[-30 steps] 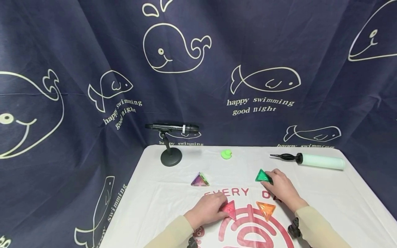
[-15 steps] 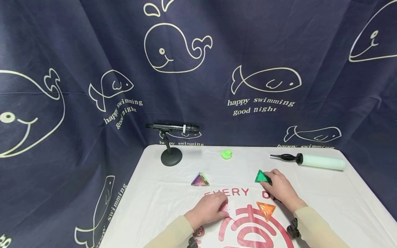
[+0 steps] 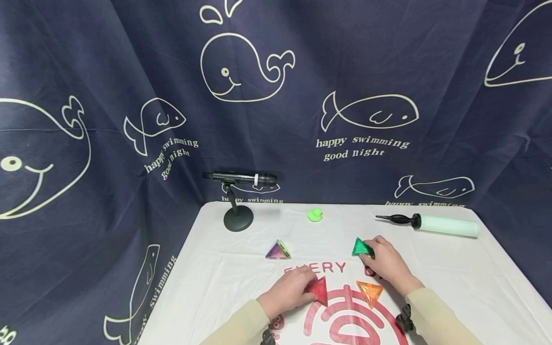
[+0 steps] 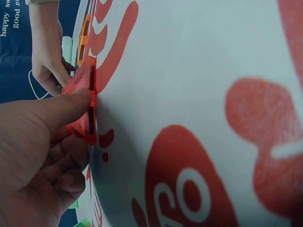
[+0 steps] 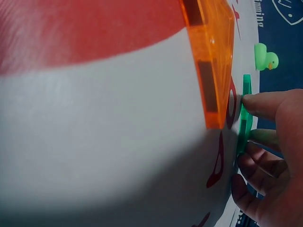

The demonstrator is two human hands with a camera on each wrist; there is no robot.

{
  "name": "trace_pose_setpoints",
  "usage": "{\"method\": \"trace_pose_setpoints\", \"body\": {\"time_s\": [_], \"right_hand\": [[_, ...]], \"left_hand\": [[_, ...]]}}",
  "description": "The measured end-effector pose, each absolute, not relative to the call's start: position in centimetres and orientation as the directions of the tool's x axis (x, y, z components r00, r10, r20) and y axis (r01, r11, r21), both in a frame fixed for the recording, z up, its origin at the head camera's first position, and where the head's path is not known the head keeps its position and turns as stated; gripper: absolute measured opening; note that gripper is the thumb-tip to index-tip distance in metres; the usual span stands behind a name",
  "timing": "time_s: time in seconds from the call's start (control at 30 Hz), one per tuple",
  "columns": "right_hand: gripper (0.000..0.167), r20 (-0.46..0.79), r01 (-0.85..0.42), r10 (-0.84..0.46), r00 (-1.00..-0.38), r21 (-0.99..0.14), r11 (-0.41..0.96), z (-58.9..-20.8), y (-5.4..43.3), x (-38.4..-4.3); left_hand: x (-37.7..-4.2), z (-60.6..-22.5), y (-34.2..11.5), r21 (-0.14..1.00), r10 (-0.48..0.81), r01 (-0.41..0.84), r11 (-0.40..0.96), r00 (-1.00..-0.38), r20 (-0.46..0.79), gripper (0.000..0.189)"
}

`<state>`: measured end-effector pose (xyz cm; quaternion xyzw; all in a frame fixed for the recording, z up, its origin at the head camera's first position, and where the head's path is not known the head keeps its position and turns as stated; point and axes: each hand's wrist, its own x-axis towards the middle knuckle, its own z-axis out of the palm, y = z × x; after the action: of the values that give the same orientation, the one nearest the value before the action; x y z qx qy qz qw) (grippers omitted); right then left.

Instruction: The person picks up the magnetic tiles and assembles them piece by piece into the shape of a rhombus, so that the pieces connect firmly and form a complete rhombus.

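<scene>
Thumb and fingers of my left hand point(image 3: 290, 291) pinch a red translucent triangular magnetic tile point(image 3: 320, 291); in the left wrist view its thick edge point(image 4: 92, 113) lies right along the white cloth. My right hand point(image 3: 386, 263) grips a green triangular magnetic tile point(image 3: 360, 247) by its right side, farther back on the table. In the right wrist view the thumb presses the near face of the green tile point(image 5: 245, 116). Between the hands lies an orange triangular magnetic tile point(image 3: 370, 292), one point toward me. Part of the red and green tiles is hidden behind fingers.
A small triangular form of purple and green tiles point(image 3: 278, 250) stands left of centre. Along the back are a black microphone on a stand point(image 3: 238, 218), a green toy duck point(image 3: 315, 215) and a pale green hand pump point(image 3: 448, 225). A dark blue curtain point(image 3: 302, 158) hangs behind.
My right hand has slid the green tile slightly left and toward me. The red tile looked pale half a second ago and shows deep red now, while my left hand stays in place.
</scene>
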<state>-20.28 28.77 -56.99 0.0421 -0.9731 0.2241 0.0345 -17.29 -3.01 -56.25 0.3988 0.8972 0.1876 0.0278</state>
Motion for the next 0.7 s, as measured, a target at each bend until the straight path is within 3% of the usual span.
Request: {"method": "trace_pose_setpoints", "body": {"time_s": [0.7], "right_hand": [[0.053,0.056,-0.114,-0.099,-0.993,-0.43,0.896,-56.3,26.3,-20.1]], "left_hand": [[-18.7,-57.2,-3.5,0.388,0.605,0.618,0.684,-0.777,0.172,0.027]]}}
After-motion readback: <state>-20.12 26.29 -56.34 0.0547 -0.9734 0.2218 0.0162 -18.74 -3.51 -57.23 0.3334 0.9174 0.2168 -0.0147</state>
